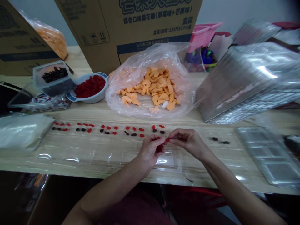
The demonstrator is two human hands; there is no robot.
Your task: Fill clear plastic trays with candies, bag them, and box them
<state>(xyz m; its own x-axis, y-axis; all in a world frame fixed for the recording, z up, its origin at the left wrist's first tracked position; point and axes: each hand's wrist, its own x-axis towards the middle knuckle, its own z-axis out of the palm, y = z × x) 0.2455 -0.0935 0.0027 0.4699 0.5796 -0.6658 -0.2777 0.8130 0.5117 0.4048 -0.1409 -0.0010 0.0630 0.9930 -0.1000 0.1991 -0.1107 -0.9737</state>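
Just right of the table's middle, my left hand is closed around red pieces, some showing at its fingers. Against it, my right hand pinches a small red piece between thumb and fingertips. Clear trays with compartments lie in a row beneath and to the left. Red candies and dark candies sit in groups in their upper compartments. Two dark pieces lie in a clear tray right of my right hand.
Behind stand an open bag of orange pieces, a bowl of red candies, a tub of dark pieces and cardboard boxes. Stacked clear trays lean at right; another tray stack lies flat. Plastic bags lie left.
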